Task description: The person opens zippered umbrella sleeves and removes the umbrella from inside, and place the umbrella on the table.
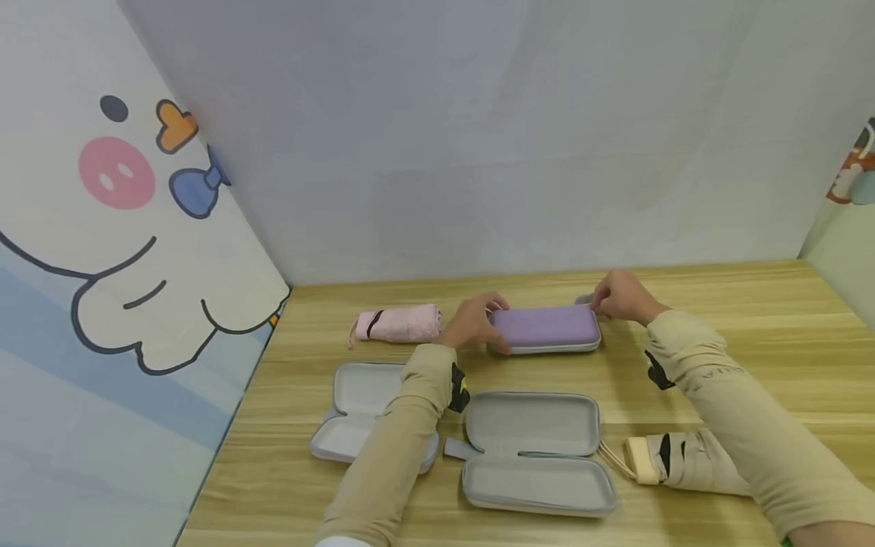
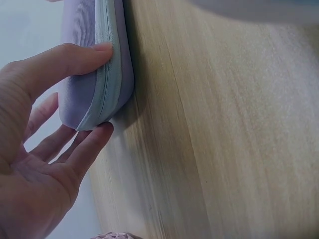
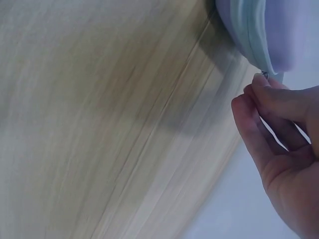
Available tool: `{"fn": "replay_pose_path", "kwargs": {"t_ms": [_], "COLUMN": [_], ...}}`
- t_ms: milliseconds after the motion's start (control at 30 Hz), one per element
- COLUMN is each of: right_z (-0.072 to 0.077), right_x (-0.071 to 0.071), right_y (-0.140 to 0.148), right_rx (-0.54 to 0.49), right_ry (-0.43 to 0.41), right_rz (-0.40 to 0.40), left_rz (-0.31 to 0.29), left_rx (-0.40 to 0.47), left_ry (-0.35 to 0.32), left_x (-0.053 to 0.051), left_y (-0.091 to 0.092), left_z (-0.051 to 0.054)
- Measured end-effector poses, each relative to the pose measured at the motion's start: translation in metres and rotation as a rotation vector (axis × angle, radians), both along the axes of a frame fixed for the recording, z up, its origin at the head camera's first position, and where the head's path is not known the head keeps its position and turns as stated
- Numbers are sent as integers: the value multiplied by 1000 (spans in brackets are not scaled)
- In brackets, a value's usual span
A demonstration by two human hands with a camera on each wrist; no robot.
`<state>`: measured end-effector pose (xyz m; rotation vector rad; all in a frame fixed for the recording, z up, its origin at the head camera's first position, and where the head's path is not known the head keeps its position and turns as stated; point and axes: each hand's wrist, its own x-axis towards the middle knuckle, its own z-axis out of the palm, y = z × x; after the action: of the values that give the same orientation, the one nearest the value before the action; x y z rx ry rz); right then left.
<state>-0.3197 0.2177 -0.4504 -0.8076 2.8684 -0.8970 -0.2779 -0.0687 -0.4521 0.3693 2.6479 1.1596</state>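
Note:
A closed purple zip case (image 1: pixel 544 327) with a pale zipper band lies toward the back of the table. My left hand (image 1: pixel 475 323) holds its left end; in the left wrist view the thumb (image 2: pixel 94 57) presses on the zipper band and the other fingers curl about the end. At the right end, my right hand (image 1: pixel 623 296) pinches the zipper pull (image 3: pixel 264 74) between thumb and fingertips. The pull is mostly hidden by the fingers. A grey strap (image 1: pixel 583 298) shows behind that corner.
Two open grey cases (image 1: pixel 533 422) (image 1: pixel 365 380) lie nearer me, the left one partly under my left sleeve. A pink folded umbrella (image 1: pixel 403 324) lies left of my left hand. A beige folded umbrella (image 1: pixel 704 462) is partly under my right forearm. A pale wall (image 1: pixel 513 152) stands behind.

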Motion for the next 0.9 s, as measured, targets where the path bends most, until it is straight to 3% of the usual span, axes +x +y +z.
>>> {"fn": "replay_pose_path", "kwargs": {"t_ms": [400,900], "right_z": [12,14], "right_x": [27,31], "right_y": [5,9], "right_rx": [-16,-51], "right_ry": [-49,-149], "right_rz": [-55,-67], "left_rz": [-34,-28], "left_rx": [-2,-12], "left_ry": [5,-5], "left_x": [10,10], "left_y": [-3,-3], "left_z": [6,6]}}
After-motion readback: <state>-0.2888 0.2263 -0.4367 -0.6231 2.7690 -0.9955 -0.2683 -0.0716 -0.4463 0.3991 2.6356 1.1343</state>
